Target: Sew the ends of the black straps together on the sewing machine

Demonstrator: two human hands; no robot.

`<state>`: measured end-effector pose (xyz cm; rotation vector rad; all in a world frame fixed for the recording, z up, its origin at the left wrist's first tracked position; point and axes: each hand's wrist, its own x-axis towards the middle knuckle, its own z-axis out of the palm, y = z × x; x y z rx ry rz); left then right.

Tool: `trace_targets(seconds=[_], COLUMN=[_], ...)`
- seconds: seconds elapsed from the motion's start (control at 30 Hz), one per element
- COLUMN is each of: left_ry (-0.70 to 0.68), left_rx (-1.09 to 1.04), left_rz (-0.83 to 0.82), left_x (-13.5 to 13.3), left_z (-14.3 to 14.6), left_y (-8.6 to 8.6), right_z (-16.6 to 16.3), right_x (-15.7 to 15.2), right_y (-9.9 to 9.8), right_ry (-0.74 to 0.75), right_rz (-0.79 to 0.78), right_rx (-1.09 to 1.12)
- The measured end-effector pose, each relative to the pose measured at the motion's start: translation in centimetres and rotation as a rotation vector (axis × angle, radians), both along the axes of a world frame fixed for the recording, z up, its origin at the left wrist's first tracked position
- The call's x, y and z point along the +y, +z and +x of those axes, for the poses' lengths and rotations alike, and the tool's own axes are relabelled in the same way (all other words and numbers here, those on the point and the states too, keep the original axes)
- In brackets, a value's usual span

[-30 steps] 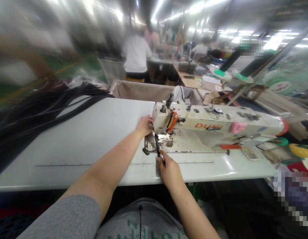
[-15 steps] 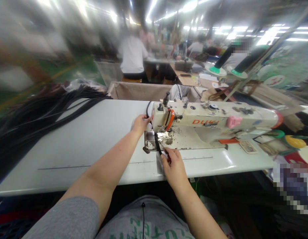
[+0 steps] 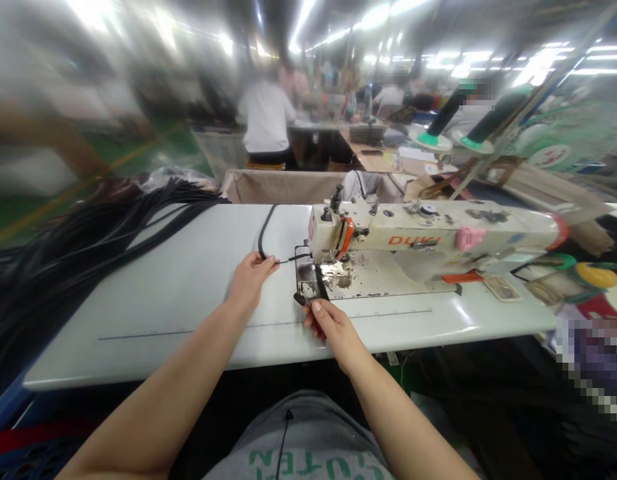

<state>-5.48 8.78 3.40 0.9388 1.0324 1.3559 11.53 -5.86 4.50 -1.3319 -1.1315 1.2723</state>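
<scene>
A sewing machine (image 3: 378,230) with orange lettering stands on the pale table. My left hand (image 3: 248,279) lies left of its head, thumb and fingers pinched on a black strip (image 3: 261,237) that curves away to the table's far edge. From those fingertips a thin dark line runs right to a short black piece (image 3: 299,257) by the machine head. In front of the metal needle plate (image 3: 308,272), my right hand (image 3: 331,323) is closed on the near end of a black strip (image 3: 321,283) that lies under the needle area. The fingers partly hide this end.
A heap of long black strips (image 3: 103,247) covers the table's left side. Behind the table stands a beige fabric-lined bin (image 3: 278,185). Two black thread cones (image 3: 443,117) rise at the right. A person in a white top (image 3: 266,113) sits farther back.
My left hand has moved left and nearer, away from the machine head, drawing the black strip along. The right hand has shifted slightly left and remains in front of the needle plate.
</scene>
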Motion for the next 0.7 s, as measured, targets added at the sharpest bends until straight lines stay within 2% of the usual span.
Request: trace_targets(seconds=[0.17,0.33,0.6,0.7], left_ry=[0.058,0.063,0.084,0.092], left_rx=[0.051,0.151,0.257,0.271], left_rz=[0.041,0.101,0.146,0.16], left_x=[-3.8,-6.7,-9.5,-10.2], left_z=[-1.9,-3.4,-5.1,-5.4], left_y=[-0.1,0.1,-0.1,-0.1], right_z=[-1.6,-2.6,-4.3,-4.7], right_x=[2.3,4.6,5.8,6.0], right_y=[-0.8,-1.1,-0.2,-0.3], right_ry=[0.048,0.064,0.19,0.217], right_rz=[-0.121,-0.117,-0.127,-0.072], right_rx=[0.125,0.115,0.194,0.102])
